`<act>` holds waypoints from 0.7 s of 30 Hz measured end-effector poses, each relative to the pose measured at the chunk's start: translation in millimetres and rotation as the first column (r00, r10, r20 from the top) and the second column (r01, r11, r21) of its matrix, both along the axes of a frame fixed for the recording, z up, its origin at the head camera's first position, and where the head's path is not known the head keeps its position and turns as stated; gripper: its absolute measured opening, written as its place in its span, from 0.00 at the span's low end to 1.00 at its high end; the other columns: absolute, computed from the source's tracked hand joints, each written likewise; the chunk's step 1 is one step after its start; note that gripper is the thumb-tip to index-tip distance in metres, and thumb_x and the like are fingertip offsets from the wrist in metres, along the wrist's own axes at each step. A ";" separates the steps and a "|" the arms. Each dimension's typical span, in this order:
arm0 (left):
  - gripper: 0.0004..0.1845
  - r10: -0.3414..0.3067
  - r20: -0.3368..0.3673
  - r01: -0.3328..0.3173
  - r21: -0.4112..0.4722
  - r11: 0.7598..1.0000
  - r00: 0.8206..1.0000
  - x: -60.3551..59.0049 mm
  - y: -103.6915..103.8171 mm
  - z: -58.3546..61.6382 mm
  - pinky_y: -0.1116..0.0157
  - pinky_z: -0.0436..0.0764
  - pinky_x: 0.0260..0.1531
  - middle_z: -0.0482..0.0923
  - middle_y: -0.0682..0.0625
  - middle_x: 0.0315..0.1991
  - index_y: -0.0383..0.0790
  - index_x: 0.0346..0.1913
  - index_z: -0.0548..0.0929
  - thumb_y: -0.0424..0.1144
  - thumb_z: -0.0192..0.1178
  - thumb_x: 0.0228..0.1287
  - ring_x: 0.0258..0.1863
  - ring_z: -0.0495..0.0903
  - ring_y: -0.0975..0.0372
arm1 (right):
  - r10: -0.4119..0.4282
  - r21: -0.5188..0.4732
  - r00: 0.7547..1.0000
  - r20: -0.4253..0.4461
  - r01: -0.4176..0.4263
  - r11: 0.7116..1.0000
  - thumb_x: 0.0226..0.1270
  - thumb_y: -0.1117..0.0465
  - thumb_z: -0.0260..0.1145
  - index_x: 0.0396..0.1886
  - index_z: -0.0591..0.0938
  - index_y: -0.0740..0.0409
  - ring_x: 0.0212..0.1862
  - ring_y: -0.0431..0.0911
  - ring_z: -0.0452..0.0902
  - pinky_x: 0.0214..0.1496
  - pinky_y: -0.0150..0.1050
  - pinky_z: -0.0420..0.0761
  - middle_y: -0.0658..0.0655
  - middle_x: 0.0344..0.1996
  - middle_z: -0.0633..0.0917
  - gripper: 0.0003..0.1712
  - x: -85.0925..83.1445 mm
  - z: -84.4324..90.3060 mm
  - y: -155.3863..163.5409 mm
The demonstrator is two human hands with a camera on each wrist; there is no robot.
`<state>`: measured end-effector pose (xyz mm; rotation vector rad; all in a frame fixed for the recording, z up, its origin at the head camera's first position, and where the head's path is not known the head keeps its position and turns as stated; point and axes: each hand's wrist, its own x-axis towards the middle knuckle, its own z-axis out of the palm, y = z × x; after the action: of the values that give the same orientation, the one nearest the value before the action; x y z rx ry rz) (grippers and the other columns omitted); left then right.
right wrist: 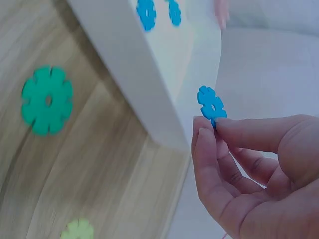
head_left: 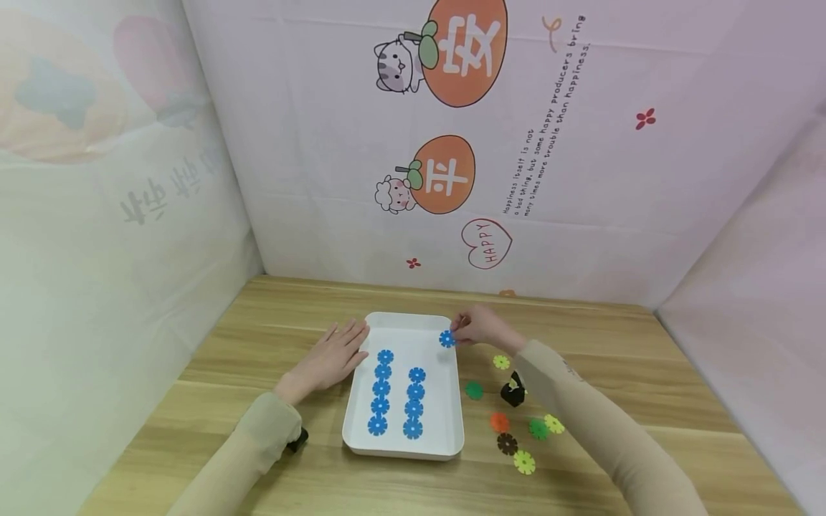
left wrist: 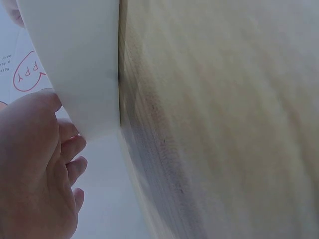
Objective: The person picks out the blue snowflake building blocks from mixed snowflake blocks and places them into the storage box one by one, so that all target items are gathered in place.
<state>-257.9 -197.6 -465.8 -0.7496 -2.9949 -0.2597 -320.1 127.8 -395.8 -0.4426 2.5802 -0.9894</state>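
While a blue disc (head_left: 447,339) is pinched edge-on between the thumb and fingertips of the right hand (head_left: 480,328), it is held over the far right corner of the white tray (head_left: 452,401), clear of the tray floor. In the right wrist view the disc (right wrist: 212,104) is seen gripped only by its lower rim, so that most of its toothed outline is left free; such a hold would let it be laid flat without the fingers getting underneath.

The left hand (head_left: 332,356) is laid flat against the tray's left wall near the far left corner, fingers straight and holding nothing (the left wrist view shows the fingertips (left wrist: 75,149) touching the white wall (left wrist: 75,59)); the tray is probably being steadied in this way.

Inside the tray, nine blue discs are set flat in two lines running from the near edge toward the far edge: a left row (head_left: 381,393) of five and a right row (head_left: 415,402) of four, each disc touching the next. The right row is the shorter by one.

On the desk (head_left: 645,373), off the tray's right edge, loose discs in other colours (head_left: 516,430) are scattered, green, yellow, orange and dark brown, kept apart from the blue ones.
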 end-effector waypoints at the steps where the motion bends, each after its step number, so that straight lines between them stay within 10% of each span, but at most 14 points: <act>1: 0.32 0.000 -0.002 0.000 0.001 1.000 1.000 0.1 0.0 0.2 0.43 0.51 0.78 0.53 0.42 0.79 0.36 0.77 0.57 0.51 0.41 0.80 0.79 0.53 0.47 | 0.006 0.009 1.000 0.001 -0.006 1.000 0.66 0.67 0.66 0.37 0.82 0.66 0.38 0.52 0.85 0.46 0.45 0.88 0.60 0.35 0.86 0.04 1.0 -0.4 -4.8; 21: 0.32 -0.007 -0.003 0.007 0.012 1.000 1.000 0.6 -0.1 0.3 0.43 0.51 0.78 0.54 0.42 0.79 0.36 0.77 0.57 0.50 0.42 0.80 0.79 0.53 0.47 | 0.027 0.117 0.998 -0.051 -0.021 0.993 0.62 0.72 0.68 0.29 0.81 0.63 0.31 0.50 0.85 0.38 0.39 0.88 0.56 0.26 0.84 0.04 7.1 -25.9 -54.8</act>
<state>-257.3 -197.7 -465.5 -0.7590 -2.9853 -0.2762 -313.0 73.0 -421.7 -0.4728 2.6557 -0.8248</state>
